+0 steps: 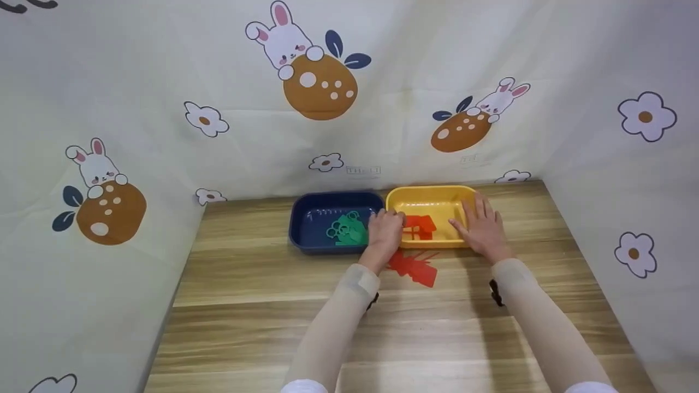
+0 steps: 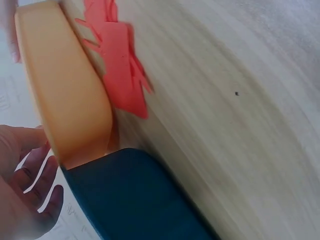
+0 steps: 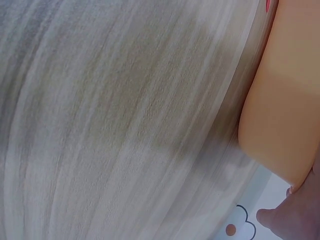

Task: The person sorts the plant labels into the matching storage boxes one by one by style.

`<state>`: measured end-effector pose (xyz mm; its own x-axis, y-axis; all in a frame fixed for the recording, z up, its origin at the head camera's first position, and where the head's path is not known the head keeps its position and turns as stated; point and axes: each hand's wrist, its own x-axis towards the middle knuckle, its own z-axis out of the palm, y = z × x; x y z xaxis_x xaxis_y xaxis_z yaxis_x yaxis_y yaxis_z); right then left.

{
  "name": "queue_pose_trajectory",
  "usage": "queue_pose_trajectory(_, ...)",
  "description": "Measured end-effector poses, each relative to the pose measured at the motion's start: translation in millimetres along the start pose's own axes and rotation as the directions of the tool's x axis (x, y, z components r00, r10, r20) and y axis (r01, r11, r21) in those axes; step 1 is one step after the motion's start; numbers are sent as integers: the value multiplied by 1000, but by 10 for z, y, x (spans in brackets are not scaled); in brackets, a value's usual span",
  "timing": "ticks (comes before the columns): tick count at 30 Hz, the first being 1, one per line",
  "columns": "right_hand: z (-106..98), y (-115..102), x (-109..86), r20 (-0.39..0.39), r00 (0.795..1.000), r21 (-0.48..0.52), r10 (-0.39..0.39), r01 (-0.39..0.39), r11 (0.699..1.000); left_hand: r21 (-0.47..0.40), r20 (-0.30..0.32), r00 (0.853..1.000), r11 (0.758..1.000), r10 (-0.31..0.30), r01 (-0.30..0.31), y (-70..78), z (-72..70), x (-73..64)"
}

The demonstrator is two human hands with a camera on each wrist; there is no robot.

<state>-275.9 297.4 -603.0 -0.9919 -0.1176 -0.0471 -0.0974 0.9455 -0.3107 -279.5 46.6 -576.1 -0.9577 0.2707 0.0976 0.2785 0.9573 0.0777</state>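
My left hand [image 1: 385, 226] is over the place where the two trays meet, its fingers at a flat red piece [image 1: 420, 228] with square cut-outs, inside the yellow tray [image 1: 437, 244]. In the left wrist view, a bit of red shows between the thumb and fingers of the left hand [image 2: 25, 175], above the rim. My right hand [image 1: 486, 229] rests spread over the yellow tray's right rim, fingers mostly straight. More flat red pieces [image 1: 418, 268] lie on the table in front of the yellow tray, overlapping each other.
Left of the yellow tray stands a dark blue tray [image 1: 306, 250], side by side with it. Flat green pieces [image 1: 349, 232], some with rings, lie inside. Behind the wood-grain table [image 1: 246, 316] hangs a cloth [image 1: 398, 125] printed with rabbits and flowers.
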Motion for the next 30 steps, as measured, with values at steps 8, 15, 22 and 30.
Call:
queue_pose_trajectory(8,27,-9,10,9,1000,-15,-2,2,1000,65,36,999,998,9,-11,-10,58,-17)
queue_pose_trajectory(15,45,3,21,1,1000,-12,2,-2,1000,44,27,999,999,30,-31,-44,56,-37)
queue_pose_trajectory(22,40,-6,13,-11,1000,-3,1,-1,1000,7,-11,998,998,61,-61,-81,50,-75)
queue_pose_trajectory(30,35,25,15,9,1000,-11,10,-9,1000,-24,-104,982,987,157,-160,-111,27,-153)
